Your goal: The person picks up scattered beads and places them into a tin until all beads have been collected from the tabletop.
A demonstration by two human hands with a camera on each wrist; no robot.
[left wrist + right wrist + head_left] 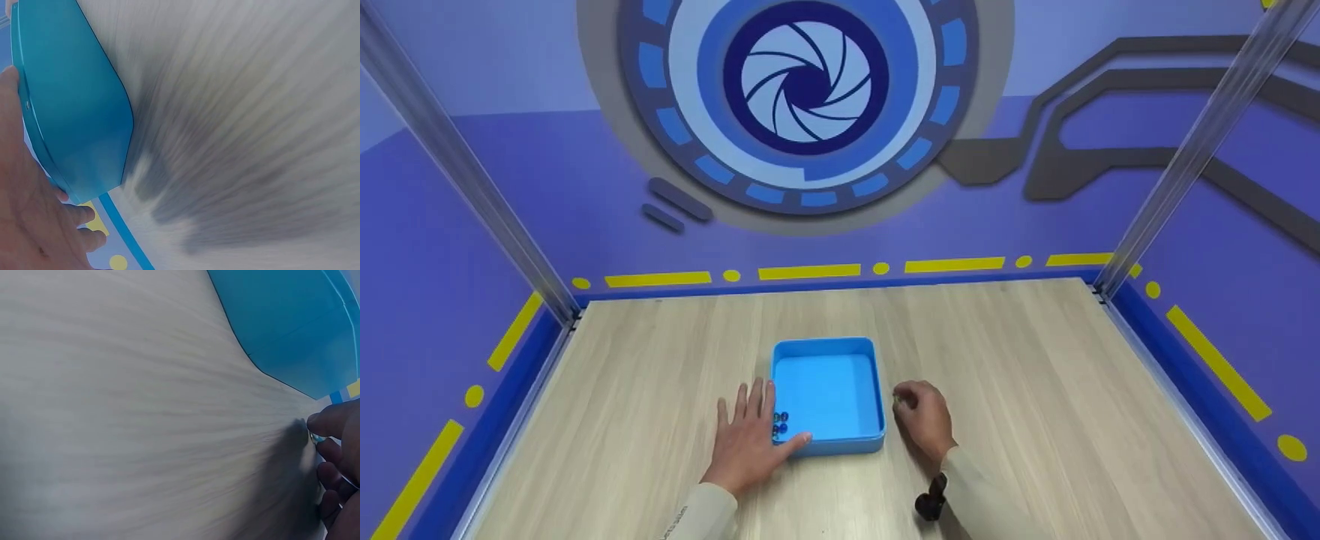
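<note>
A shallow blue square tray point(829, 446) sits on the wooden table. Several dark glass marbles point(783, 428) are gathered in its front left corner. My left hand point(748, 442) rests at that corner with fingers spread along the left wall and the thumb over the front rim. The left wrist view shows the fingers point(34, 219) against the outside of the tray. Just right of the tray, my right hand point(926, 420) pinches a small shiny marble point(315, 437) between thumb and fingertips, close to the tabletop. The right palm is hidden from the head view.
Pale wooden tabletop point(1035, 375) surrounds the tray. Blue-purple panels with yellow marks point(810, 271) enclose the table at the back and both sides, with metal posts point(502, 202) at the back corners. A dark wrist device point(931, 499) is on the right forearm.
</note>
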